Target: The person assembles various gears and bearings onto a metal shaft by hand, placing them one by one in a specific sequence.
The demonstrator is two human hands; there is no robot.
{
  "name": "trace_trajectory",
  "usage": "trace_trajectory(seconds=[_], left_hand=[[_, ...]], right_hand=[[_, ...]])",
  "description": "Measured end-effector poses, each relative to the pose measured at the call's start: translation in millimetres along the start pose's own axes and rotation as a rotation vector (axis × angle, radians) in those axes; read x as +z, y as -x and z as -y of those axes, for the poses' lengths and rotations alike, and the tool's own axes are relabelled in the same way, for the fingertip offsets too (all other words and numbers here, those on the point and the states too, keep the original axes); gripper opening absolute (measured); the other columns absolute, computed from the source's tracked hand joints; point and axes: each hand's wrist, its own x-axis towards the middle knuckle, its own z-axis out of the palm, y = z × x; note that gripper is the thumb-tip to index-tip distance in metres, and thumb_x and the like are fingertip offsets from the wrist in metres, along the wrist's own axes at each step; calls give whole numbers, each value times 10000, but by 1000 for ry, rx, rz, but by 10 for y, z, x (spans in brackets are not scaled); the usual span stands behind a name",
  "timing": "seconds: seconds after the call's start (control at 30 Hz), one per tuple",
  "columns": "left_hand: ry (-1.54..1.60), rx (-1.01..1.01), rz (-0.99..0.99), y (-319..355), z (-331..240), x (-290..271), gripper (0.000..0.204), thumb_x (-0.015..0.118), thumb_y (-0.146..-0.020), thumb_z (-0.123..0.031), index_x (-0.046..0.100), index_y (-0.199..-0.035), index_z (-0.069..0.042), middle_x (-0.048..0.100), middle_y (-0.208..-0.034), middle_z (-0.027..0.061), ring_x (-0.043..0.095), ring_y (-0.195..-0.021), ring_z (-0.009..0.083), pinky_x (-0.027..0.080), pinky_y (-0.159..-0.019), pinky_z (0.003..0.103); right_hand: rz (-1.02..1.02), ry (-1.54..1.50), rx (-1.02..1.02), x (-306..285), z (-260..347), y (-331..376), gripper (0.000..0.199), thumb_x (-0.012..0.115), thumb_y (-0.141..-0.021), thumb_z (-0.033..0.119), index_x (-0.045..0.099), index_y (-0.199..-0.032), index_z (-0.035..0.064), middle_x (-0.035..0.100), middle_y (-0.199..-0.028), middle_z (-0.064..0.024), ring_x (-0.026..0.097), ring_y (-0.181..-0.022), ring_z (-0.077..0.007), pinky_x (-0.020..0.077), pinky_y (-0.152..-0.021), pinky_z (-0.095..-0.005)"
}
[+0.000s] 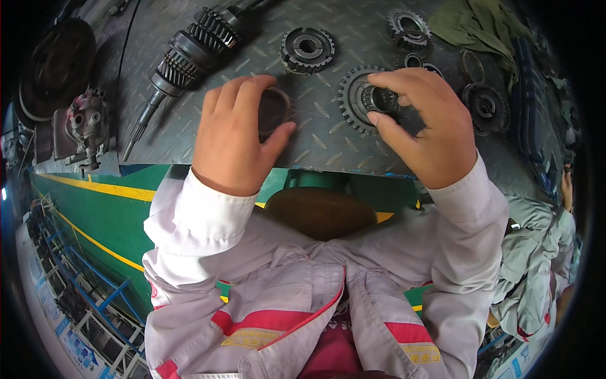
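Observation:
My left hand (232,136) lies at a thin dark metal ring (275,114) on the bench, its fingers along the far and left side and its thumb at the near right edge; the hand hides part of the ring. My right hand (435,120) curves thumb and forefinger around the hub of a toothed gear (351,101), which has a roller-lined bore. Its other fingers are curled behind. Between and beyond both hands a splined synchronizer hub (307,50) rests flat. A long shaft with several gears (183,60) lies diagonally to the left of my left hand.
Gears and rings (410,28) lie at the far right, with another dark gear (486,107) nearer the right edge. A green cloth (476,28) is bunched behind them. A metal housing part (85,126) stands at left. Another person's grey sleeve (530,252) shows at right.

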Motion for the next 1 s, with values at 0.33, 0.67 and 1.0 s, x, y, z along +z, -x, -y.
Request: trace_trajectory(seconds=[0.33,0.67,1.0], left_hand=[[64,87,-109,-54,-161,-27,597,841,-688,-76,629,-1245,-50,677,-1192,124,614,-1095,329,498,-942,399],[395,316,-142,-290,-535,229,751,832,-656,-54,579,-1362,-33,682,-1207,118,646,-1077,262,513,-936,359],[438,325,-69,-395,-629,465,874,819,-643,-24,501,-1455,-70,662,-1198,131,630,-1068,281,510,-944,373]], right_hand=[[-135,31,142,-266,-28,30,376,813,-762,44,719,-1125,74,696,-1006,-62,604,-781,-193,506,-723,-280],[-160,61,153,-421,-116,99,381,777,-814,-23,703,-1184,29,632,-994,-1,511,-825,-85,431,-745,-218],[-156,72,170,-493,-184,211,377,778,-817,-10,701,-1183,32,650,-1003,-15,536,-851,-112,456,-788,-239]])
